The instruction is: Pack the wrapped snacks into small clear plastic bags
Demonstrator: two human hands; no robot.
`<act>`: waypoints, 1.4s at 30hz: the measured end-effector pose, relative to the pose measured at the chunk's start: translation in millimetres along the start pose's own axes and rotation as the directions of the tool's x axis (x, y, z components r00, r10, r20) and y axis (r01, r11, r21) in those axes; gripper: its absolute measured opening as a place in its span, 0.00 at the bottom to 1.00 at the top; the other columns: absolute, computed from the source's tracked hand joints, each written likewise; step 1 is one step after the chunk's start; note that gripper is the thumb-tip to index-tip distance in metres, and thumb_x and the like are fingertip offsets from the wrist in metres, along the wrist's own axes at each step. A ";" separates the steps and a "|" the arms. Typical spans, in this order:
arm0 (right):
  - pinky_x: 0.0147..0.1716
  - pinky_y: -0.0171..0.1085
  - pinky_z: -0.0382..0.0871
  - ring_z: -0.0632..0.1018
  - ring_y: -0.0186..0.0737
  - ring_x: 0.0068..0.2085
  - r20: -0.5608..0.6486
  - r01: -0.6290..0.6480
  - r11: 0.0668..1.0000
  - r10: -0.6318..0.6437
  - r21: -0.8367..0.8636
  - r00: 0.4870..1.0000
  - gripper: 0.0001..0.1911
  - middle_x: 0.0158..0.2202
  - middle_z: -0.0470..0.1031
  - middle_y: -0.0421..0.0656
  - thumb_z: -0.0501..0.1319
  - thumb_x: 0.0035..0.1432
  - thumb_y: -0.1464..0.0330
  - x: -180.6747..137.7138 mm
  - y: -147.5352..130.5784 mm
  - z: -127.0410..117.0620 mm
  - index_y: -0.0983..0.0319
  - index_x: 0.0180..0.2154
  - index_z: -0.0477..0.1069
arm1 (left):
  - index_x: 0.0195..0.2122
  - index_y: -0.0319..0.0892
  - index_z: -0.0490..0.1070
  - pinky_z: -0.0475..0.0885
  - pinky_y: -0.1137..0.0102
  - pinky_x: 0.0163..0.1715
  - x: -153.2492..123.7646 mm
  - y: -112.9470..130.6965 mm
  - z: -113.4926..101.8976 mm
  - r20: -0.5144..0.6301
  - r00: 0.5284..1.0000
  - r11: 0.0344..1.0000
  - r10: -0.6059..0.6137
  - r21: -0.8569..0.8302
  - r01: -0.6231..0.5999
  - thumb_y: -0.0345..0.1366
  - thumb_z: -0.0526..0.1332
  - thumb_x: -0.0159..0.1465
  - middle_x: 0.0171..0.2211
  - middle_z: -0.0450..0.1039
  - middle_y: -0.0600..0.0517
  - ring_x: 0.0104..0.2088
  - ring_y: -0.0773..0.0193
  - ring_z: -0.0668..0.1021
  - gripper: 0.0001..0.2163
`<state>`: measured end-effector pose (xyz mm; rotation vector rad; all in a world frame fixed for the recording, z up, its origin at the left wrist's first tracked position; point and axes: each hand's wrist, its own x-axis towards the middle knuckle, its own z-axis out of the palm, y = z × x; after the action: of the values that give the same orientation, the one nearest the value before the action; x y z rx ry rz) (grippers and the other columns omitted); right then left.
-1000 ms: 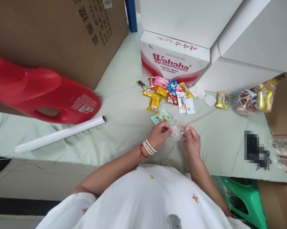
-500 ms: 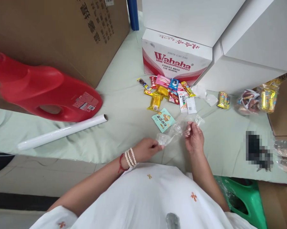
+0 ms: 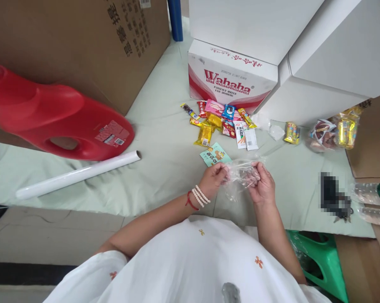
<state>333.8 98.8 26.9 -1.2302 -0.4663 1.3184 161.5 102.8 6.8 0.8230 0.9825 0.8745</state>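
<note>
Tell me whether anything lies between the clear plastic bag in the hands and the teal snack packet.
Nothing visible does: the clear plastic bag, pinched by left hand and right hand, hangs just beside the teal snack packet.

We see the snack pile at twelve o'clock before the Wahaha box, the jug at ten.
</note>
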 end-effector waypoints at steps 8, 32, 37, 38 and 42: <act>0.38 0.38 0.76 0.79 0.41 0.42 0.041 -0.067 0.971 0.078 -0.228 0.996 0.25 0.41 0.80 0.42 0.72 0.52 0.47 -17.2 20.0 -4.1 0.57 0.43 0.79 | 0.37 0.44 0.69 0.66 0.74 0.21 -4.4 -9.9 -12.0 -0.210 0.945 0.950 0.249 0.243 -0.196 0.54 0.56 0.70 0.22 0.68 0.58 0.18 0.70 0.70 0.17; 0.25 0.33 0.72 0.76 0.34 0.30 -0.150 -0.121 0.983 0.100 -0.136 0.984 0.22 0.34 0.77 0.38 0.78 0.41 0.56 -1.6 14.5 -38.9 0.59 0.34 0.73 | 0.38 0.46 0.64 0.70 0.74 0.25 -14.2 25.1 -68.0 -0.332 0.935 0.984 -0.125 -0.163 0.074 0.46 0.66 0.58 0.29 0.70 0.58 0.23 0.71 0.73 0.15; 0.13 0.30 0.46 0.58 0.27 0.17 -0.126 -0.136 0.940 0.101 -0.314 0.987 0.23 0.22 0.66 0.31 0.75 0.44 0.52 -5.0 5.4 -45.9 0.58 0.38 0.75 | 0.38 0.44 0.68 0.56 0.74 0.17 -5.2 27.0 -81.9 -0.145 0.984 0.968 -0.104 0.213 0.134 0.44 0.61 0.61 0.21 0.59 0.61 0.17 0.71 0.60 0.10; 0.14 0.31 0.47 0.58 0.27 0.17 -0.116 -0.124 0.916 0.086 -0.382 0.990 0.23 0.21 0.66 0.32 0.74 0.46 0.51 -5.6 4.6 -49.5 0.59 0.37 0.75 | 0.38 0.44 0.69 0.60 0.72 0.19 -3.9 27.1 -88.6 -0.144 0.986 0.930 -0.079 0.345 0.125 0.43 0.61 0.61 0.21 0.60 0.60 0.18 0.69 0.62 0.10; 0.18 0.34 0.53 0.62 0.32 0.19 -0.076 -0.043 0.820 -0.001 -0.571 0.997 0.21 0.20 0.67 0.33 0.70 0.52 0.50 -8.0 11.3 -60.2 0.59 0.37 0.75 | 0.41 0.41 0.72 0.73 0.59 0.42 -8.2 27.5 -99.8 -0.330 0.873 0.614 0.359 0.788 0.045 0.36 0.61 0.59 0.35 0.71 0.47 0.37 0.55 0.75 0.09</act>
<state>377.0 64.9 -1.5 -1.7796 -0.8407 1.1788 60.2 124.8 0.8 1.5150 1.8095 0.7975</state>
